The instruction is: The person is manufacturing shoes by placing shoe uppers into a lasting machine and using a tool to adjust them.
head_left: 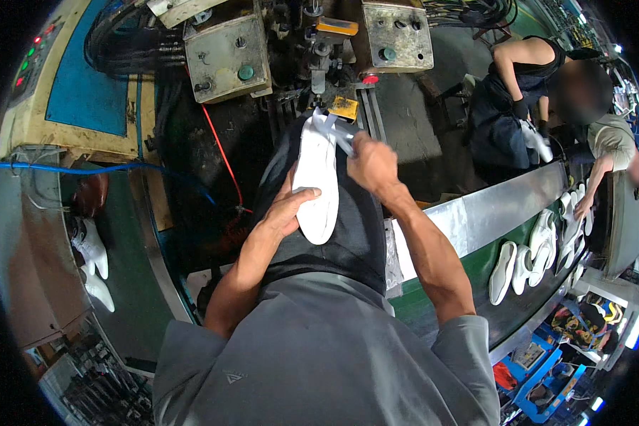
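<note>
My left hand [289, 211] grips a white shoe [315, 181] by its side, with the thumb laid across its broad pale face. The shoe lies lengthwise over my lap, one end pointing away toward the machine. My right hand [373, 165] is closed around a grey hand tool [343, 136], whose kind is blurred. The tool's far end meets the far end of the shoe, near a yellow block [343, 108] on the machine.
Two control boxes [227, 60] [397, 37] flank the machine ahead. On the right, a green conveyor [468, 284] carries several white shoes [503, 272] behind a metal rail [490, 216]. A co-worker in black [511, 85] and another person's arm [598, 181] are beyond. More shoes [91, 248] lie left.
</note>
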Action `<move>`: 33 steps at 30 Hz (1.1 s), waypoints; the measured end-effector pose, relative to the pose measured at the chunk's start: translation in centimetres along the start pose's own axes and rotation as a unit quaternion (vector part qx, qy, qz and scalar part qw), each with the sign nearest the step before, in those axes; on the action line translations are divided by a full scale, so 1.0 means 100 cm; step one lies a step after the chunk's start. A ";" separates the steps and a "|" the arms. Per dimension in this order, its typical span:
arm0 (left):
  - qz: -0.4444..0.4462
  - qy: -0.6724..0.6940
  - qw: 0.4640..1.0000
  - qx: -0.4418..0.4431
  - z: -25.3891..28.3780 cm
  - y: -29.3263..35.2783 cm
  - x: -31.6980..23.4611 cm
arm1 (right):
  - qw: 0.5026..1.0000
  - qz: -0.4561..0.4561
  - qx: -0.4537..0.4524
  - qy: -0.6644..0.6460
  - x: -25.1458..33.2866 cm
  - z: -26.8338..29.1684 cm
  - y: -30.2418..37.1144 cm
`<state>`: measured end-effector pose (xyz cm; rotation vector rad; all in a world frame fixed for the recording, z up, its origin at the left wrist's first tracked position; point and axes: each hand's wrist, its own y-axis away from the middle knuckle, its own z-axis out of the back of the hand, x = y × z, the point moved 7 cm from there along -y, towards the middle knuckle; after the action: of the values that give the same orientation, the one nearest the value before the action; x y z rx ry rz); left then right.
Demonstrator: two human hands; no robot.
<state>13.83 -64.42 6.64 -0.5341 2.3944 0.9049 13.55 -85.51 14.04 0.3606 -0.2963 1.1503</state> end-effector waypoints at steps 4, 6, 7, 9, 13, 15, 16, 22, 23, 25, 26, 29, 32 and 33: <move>-0.020 -0.038 0.999 -0.012 -0.009 -0.003 0.000 | 0.976 -0.056 -0.140 -0.155 -0.020 0.012 0.007; -0.022 -0.060 0.998 -0.017 -0.014 -0.009 0.008 | 0.993 -0.044 0.077 0.079 -0.034 -0.034 0.010; -0.025 -0.081 0.996 -0.028 -0.014 -0.013 0.012 | 0.990 -0.040 0.111 0.079 -0.042 -0.047 0.018; -0.027 -0.106 0.993 -0.050 -0.002 -0.012 0.010 | 0.976 -0.005 0.161 0.148 -0.022 -0.023 -0.001; -0.010 0.064 0.997 0.037 -0.016 0.000 0.000 | 0.990 0.140 -0.033 0.009 0.027 0.059 -0.027; -0.004 0.096 0.995 0.037 -0.016 -0.008 0.004 | 0.989 0.083 -0.092 -0.081 0.015 0.040 -0.030; -0.005 0.096 0.995 0.038 -0.017 -0.012 0.011 | 0.973 0.028 -0.147 -0.173 -0.001 0.031 -0.030; -0.006 -0.028 0.999 -0.020 -0.007 0.000 0.008 | 0.986 0.122 0.076 0.088 0.031 0.032 -0.042; -0.002 -0.025 0.999 -0.022 -0.006 0.006 0.011 | 0.987 0.158 -0.007 0.011 0.045 0.052 -0.033; -0.021 -0.066 0.998 0.001 -0.015 -0.001 0.008 | 0.969 0.158 -0.128 -0.143 0.029 0.042 -0.005; -0.016 -0.066 0.998 0.006 -0.016 -0.002 0.012 | 0.989 0.148 -0.010 0.000 0.014 0.007 0.001; -0.009 -0.052 0.998 0.022 -0.010 -0.005 0.011 | 0.975 0.105 0.134 0.140 -0.001 -0.017 0.003; -0.035 -0.034 0.997 0.064 -0.012 0.001 0.007 | 0.992 0.108 0.056 0.027 0.014 0.022 0.004; -0.046 -0.048 0.996 0.053 -0.007 0.002 0.007 | 0.986 0.135 -0.053 -0.086 0.020 0.045 0.007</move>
<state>12.92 -64.93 6.75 -0.5434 2.2960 0.7434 13.44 -85.45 19.01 0.3331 -0.5683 1.3666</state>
